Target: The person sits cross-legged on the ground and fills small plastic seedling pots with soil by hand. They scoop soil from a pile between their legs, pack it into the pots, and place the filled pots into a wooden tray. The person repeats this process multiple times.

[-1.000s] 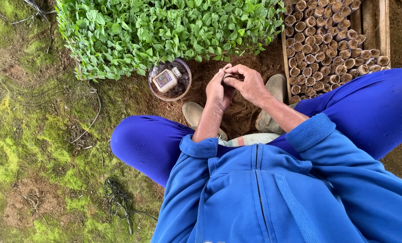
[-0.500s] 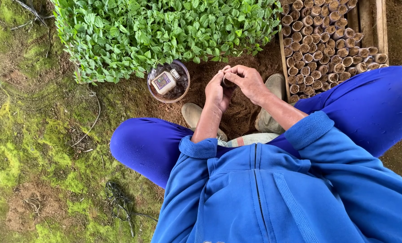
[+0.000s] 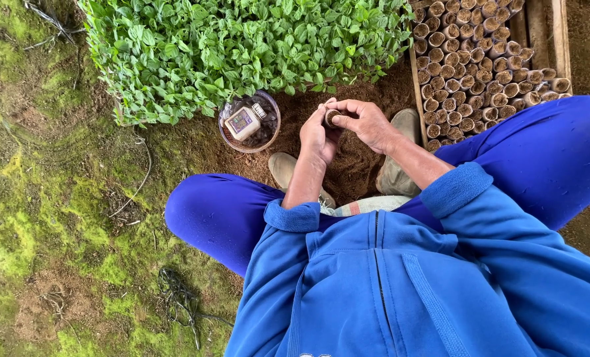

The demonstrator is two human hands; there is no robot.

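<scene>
I sit on the ground in blue clothes with my knees spread. My left hand is wrapped around a small rolled seedling pot filled with brown soil. My right hand curls over the pot's top, its fingertips at the rim. Both hands hover above a patch of loose brown soil between my two shoes.
A dense bed of green seedlings fills the top. A clear bowl with a small packet stands beside it. A wooden frame at the right holds several soil-filled rolled pots. Mossy ground lies to the left.
My right hand's fingers have shifted slightly on the pot, so its soil-filled top now shows. Both hands stay in the same place.
</scene>
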